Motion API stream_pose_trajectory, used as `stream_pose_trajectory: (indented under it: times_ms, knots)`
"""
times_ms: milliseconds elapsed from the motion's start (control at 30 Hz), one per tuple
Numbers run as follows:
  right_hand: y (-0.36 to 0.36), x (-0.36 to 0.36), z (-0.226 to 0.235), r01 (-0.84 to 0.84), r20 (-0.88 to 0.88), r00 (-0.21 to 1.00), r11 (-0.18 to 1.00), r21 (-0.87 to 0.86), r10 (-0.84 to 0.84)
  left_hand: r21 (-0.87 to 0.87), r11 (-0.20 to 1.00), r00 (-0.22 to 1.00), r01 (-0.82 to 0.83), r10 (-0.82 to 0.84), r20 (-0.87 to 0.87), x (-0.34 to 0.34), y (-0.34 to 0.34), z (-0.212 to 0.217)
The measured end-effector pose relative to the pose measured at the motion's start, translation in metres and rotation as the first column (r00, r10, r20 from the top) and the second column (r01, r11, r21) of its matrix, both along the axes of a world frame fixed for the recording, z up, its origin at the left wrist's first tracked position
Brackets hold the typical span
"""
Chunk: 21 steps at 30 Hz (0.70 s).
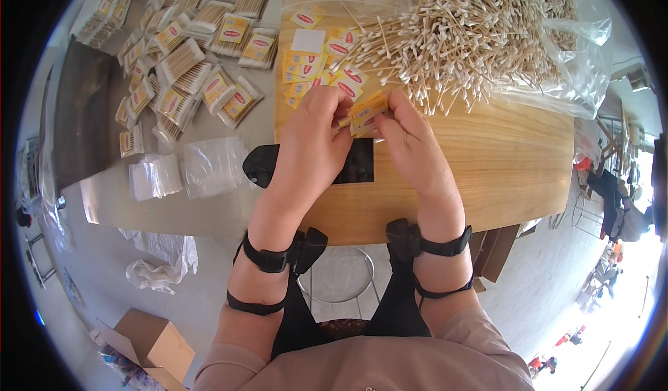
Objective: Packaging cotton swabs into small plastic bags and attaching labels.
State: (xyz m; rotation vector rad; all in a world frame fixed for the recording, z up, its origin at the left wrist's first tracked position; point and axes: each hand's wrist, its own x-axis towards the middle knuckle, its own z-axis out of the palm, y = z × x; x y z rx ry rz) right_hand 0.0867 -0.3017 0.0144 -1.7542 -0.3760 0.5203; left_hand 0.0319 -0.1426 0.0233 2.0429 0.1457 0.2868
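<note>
My left hand (pixel 314 137) and my right hand (pixel 410 140) meet over the wooden table (pixel 501 161), both pinching a small yellow label card (pixel 364 114) with a bundle of cotton swabs against it. Just beyond the hands lie loose yellow label cards (pixel 306 67). A big heap of loose cotton swabs (pixel 459 32) lies on clear plastic at the far right of the table. A black flat tool (pixel 358 162) lies under my hands.
Several filled swab packets (pixel 198 71) cover the grey table on the left, with empty clear bags (pixel 212 165) nearer me. A metal stool (pixel 341 276) stands below the table edge. A cardboard box (pixel 149 346) and crumpled plastic (pixel 163 262) lie on the floor.
</note>
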Motion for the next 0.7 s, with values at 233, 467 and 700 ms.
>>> stream_pose_trajectory:
  times_ms: [233,467,700]
  knots:
    - [0.012,-0.002,0.018,0.175,-0.177,0.974,0.966,0.188,-0.142,-0.084,0.995,0.991,0.05,-0.039,0.129,0.002,-0.003,0.001]
    - [0.011,-0.001,0.01,0.206,0.01,0.978,0.972,0.11,-0.209,-0.905,0.425,0.999,-0.006,-0.037,-0.024,0.001,-0.022,0.007]
    - [0.031,-0.015,0.007,0.237,0.435,0.883,0.967,-0.09,-0.176,-0.848,0.52,0.99,-0.106,0.131,-0.044,-0.006,-0.04,-0.002]
